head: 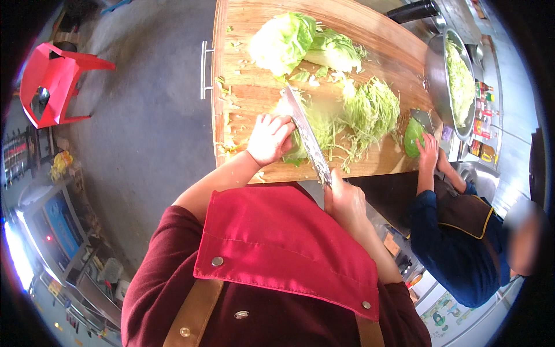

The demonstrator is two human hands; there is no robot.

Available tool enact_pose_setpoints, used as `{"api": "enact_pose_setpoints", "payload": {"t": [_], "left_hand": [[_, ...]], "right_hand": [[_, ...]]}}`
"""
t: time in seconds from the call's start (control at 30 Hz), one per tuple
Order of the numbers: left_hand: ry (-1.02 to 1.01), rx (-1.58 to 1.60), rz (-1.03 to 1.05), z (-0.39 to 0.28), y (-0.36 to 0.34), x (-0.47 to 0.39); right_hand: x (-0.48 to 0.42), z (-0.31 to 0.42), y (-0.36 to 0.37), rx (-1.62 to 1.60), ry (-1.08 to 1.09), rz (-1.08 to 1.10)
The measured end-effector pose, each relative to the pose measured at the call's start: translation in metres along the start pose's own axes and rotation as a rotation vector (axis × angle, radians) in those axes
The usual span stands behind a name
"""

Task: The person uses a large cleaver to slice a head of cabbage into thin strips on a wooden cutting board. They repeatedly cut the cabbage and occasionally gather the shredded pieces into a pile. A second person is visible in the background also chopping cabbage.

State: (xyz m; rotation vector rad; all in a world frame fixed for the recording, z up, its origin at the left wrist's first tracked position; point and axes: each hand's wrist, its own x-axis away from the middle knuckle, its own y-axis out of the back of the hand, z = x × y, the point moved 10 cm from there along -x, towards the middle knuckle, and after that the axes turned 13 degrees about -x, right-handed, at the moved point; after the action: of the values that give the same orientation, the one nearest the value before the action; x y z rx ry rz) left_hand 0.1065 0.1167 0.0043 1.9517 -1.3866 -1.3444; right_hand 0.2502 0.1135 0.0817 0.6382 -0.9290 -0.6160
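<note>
In my right hand (348,199) is the handle of a broad kitchen knife (307,134), its blade pointing away from me and speckled with cabbage bits. My left hand (269,138), fingers curled, holds a piece of cabbage (299,146) right beside the blade; the blade and hand partly hide that piece. To the right of the knife lies a heap of shredded cabbage (375,110) on the wooden cutting board (390,52). Farther up the board rest a large pale cabbage portion (284,41) and a greener cut portion (334,50).
At right, a co-worker's hand (428,149) touches a green leaf (414,136) beside another blade (422,119). Beyond stands a metal bowl (438,82) of shredded cabbage, near a black-handled pan (414,11). A red plastic stool (56,82) is on the floor at left.
</note>
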Motion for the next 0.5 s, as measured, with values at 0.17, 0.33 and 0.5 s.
{"api": "enact_pose_setpoints", "payload": {"t": [0.17, 0.33, 0.5], "left_hand": [[0.015, 0.022, -0.014, 0.002, 0.002, -0.001], [0.002, 0.059, -0.052, -0.002, 0.005, -0.001], [0.030, 0.041, -0.048, 0.005, 0.002, 0.002]], "right_hand": [[-0.025, 0.003, -0.017, -0.067, 0.134, -0.071], [-0.072, -0.006, -0.029, -0.107, 0.134, -0.140], [-0.026, 0.012, 0.000, -0.040, 0.005, -0.032]]}}
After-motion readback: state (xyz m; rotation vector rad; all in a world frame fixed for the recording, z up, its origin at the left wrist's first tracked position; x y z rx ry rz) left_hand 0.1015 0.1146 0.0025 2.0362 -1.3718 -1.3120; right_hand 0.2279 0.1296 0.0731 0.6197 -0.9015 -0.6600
